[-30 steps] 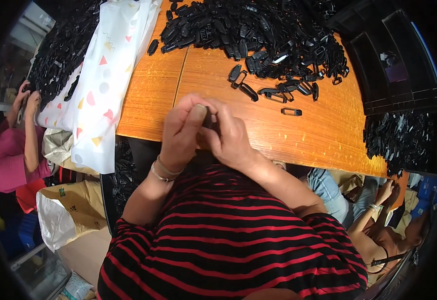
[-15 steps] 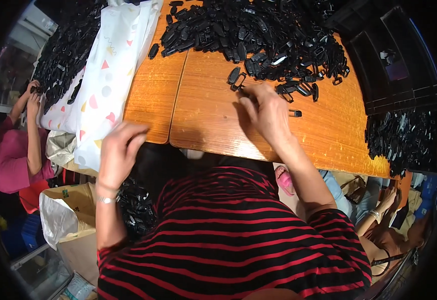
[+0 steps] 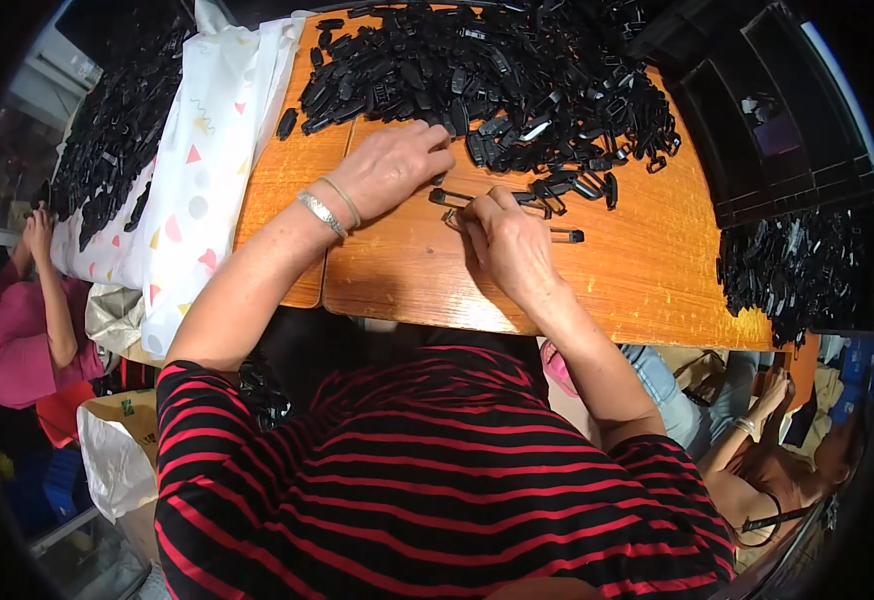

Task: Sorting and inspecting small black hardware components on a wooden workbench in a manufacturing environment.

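Note:
My left hand (image 3: 393, 170) reaches over the wooden table at the edge of a heap of small black plastic pieces (image 3: 397, 75). Its fingers are curled down on a black oval piece (image 3: 440, 180), mostly hidden beneath them. Just to the right, my right hand (image 3: 507, 240) pinches a slim black open-frame piece (image 3: 443, 197) low over the tabletop; its fingers cover part of it. Another black frame piece (image 3: 574, 236) lies beside the right hand. Several loose frame pieces (image 3: 585, 186) sit along the heap's near edge.
A white patterned sheet (image 3: 192, 170) covers the table's left side, near another black heap (image 3: 117, 145). At right stand a black crate (image 3: 787, 130) and more black pieces (image 3: 797, 270). A person in pink (image 3: 32, 340) works at left; another person (image 3: 747, 450) sits at lower right.
My left hand has moved from the table's near edge up and right to the oval piece by the heap. My right hand has come slightly nearer, with the frame piece. The view has shifted a little.

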`<state>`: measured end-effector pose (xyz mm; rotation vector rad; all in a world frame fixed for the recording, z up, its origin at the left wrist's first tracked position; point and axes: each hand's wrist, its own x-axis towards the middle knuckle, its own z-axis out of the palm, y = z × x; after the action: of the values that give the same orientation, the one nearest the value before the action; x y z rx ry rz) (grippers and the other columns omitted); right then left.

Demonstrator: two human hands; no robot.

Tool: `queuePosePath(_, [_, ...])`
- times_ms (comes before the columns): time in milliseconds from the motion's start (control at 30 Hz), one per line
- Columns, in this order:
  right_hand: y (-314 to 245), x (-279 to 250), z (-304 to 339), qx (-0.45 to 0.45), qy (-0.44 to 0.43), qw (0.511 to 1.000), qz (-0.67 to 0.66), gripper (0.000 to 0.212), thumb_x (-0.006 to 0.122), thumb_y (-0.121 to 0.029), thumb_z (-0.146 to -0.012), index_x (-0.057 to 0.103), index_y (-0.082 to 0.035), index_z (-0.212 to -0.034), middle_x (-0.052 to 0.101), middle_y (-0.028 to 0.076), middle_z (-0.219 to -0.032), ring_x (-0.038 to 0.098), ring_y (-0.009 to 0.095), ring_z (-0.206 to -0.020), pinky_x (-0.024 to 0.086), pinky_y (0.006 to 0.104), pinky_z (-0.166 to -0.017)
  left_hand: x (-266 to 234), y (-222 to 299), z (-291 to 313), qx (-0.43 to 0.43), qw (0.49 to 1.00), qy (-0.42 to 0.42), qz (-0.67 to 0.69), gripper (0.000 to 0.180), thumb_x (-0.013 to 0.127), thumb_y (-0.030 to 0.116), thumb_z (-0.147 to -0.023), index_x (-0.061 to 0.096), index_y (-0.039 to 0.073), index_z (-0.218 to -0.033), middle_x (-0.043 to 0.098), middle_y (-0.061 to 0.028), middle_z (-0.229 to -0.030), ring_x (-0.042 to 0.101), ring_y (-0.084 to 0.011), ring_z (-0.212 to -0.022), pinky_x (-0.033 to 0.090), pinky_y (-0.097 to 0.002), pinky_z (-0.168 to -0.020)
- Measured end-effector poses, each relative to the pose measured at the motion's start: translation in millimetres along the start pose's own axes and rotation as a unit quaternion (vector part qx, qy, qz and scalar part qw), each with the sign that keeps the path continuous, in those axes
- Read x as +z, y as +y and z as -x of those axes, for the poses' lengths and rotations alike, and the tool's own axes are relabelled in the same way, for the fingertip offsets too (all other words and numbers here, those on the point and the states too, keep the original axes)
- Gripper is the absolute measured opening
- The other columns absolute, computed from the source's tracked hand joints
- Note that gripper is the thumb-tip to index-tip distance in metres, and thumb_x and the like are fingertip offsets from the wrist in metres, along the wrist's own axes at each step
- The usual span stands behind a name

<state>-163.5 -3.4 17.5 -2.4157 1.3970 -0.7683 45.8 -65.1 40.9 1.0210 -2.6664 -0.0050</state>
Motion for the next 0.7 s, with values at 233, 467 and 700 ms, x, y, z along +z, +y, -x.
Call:
queuePosePath(233, [4.0, -8.8, -3.8, 0.022, -0.024, 0.999, -0.018, 0.012, 0.064, -0.005, -0.084, 0.057, 0.0, -0.092, 0.065, 0.02, -0.087, 0.064, 0.041, -0.074, 0.052, 0.0459, -0.062, 5.2, 0.7, 12.9, -0.01, 0.997, 0.074, 0.033, 0.013, 0.066, 0.011, -0.077, 0.055, 0.006, -0.081, 0.058, -0.0073, -0.085, 0.06, -0.0273, -0.084, 0.052, -0.0373, -0.071])
queuePosePath(467, [-7.8, -4.2, -23.7, 0.002, 0.119, 0.992, -0.037, 0.019, 0.063, -0.004, -0.086, 0.059, 0.002, -0.103, 0.064, 0.022, -0.092, 0.065, 0.039, -0.076, 0.052, 0.0447, -0.064, 15.6, 44.7, 30.8, -0.292, 0.73, 0.171, 0.594, 0.021, 0.069, 0.002, -0.086, 0.06, 0.002, -0.106, 0.065, -0.0034, -0.09, 0.061, -0.0084, -0.075, 0.05, -0.0233, -0.066])
queuePosePath(700, [-37.5, -1.9, -24.0, -0.021, 0.129, 0.986, -0.101, 0.024, 0.063, -0.004, -0.088, 0.062, -0.002, -0.112, 0.06, 0.014, -0.09, 0.064, 0.03, -0.082, 0.052, 0.035, -0.068, 22.8, 68.3, 41.6, -0.311, 0.524, 0.258, 0.75, 0.03, 0.065, 0.011, -0.093, 0.056, 0.003, -0.121, 0.067, -0.0021, -0.1, 0.063, -0.0071, -0.081, 0.05, -0.0192, -0.071])
